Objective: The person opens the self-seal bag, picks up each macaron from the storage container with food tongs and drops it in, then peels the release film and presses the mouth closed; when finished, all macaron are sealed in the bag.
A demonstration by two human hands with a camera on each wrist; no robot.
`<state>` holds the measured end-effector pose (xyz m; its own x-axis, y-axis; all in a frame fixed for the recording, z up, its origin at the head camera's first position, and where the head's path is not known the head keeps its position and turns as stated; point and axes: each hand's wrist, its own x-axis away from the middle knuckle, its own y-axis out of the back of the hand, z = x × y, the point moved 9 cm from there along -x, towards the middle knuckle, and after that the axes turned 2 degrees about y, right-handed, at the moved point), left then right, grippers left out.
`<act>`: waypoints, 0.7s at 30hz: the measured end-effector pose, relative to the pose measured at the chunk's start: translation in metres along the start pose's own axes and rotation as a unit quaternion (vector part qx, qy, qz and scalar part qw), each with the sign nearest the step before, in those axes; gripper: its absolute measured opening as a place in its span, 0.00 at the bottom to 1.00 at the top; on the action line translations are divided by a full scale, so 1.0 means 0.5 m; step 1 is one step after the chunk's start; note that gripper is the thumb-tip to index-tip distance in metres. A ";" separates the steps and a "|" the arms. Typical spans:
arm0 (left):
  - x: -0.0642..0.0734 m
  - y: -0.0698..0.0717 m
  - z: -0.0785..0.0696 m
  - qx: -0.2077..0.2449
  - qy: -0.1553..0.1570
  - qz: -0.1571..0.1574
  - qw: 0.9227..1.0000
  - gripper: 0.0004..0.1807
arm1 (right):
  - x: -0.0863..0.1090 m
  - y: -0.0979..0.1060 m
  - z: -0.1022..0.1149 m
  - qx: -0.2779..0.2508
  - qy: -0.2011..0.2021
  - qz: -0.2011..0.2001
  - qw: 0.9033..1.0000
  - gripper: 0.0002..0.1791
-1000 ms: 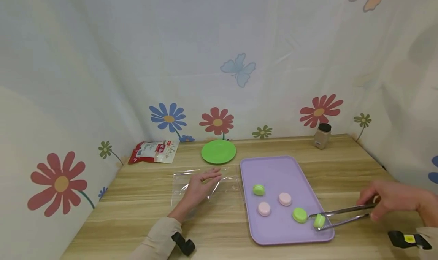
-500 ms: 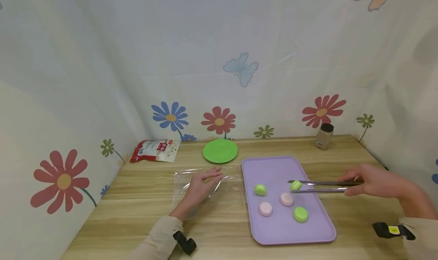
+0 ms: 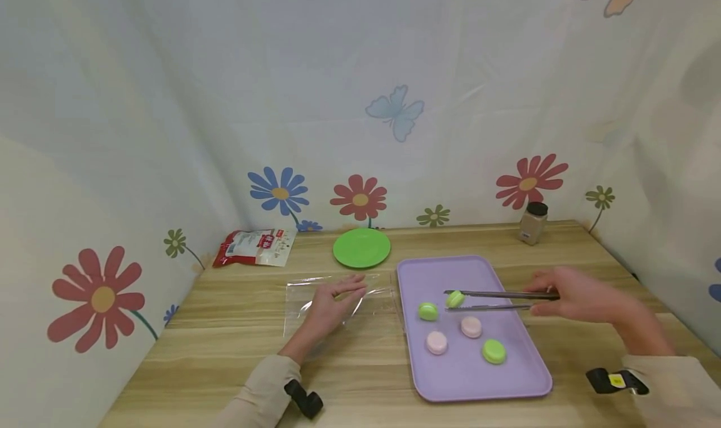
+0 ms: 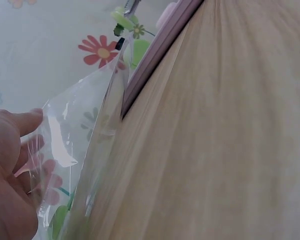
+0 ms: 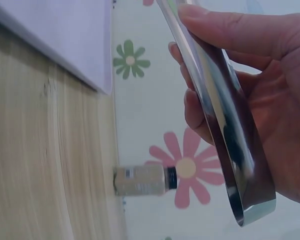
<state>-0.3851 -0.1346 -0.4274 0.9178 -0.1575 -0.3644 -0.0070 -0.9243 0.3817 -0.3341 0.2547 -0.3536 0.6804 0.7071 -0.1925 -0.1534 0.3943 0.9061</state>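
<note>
My right hand [image 3: 580,293] grips metal tongs [image 3: 507,295] from the right side; their curved end fills much of the right wrist view [image 5: 230,125]. Between the tong tips is a green macaron [image 3: 455,299], over the purple tray [image 3: 450,271]. On that tray lie a green macaron [image 3: 428,311], another green macaron [image 3: 494,351], a pink macaron [image 3: 470,326] and a second pink macaron [image 3: 436,342]. Left of the tray, my left hand [image 3: 327,306] pinches the raised edge of a clear plastic bag [image 4: 65,130], with some fingers seen through the film.
A green plate [image 3: 362,248] stands at the back, beside a red and white food packet [image 3: 256,248]. Back right is a jar with a black lid [image 3: 532,223]. A printed curtain [image 3: 315,102] hangs behind and along both sides of the wooden table [image 3: 180,353].
The tongs carry the green macaron from the tray's front right corner up and to the left, toward the middle of the tray. My left hand stays on the bag.
</note>
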 end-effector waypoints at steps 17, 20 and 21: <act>-0.002 -0.002 -0.003 -0.004 0.003 0.026 1.000 0.14 | -0.171 -0.087 0.109 -0.001 0.021 0.036 0.999 0.17; -0.001 -0.002 0.003 0.012 0.004 0.032 0.999 0.15 | -0.200 -0.112 0.129 0.002 0.046 0.041 0.998 0.15; -0.001 -0.002 0.005 0.017 0.007 0.035 0.999 0.15 | -0.209 -0.120 0.134 0.001 0.054 0.043 0.998 0.15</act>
<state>-0.3864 -0.1342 -0.4297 0.9198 -0.2177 -0.3264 -0.0843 -0.9222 0.3775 -0.3479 0.1174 -0.3627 0.5834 0.7976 -0.1534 -0.2063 0.3282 0.9218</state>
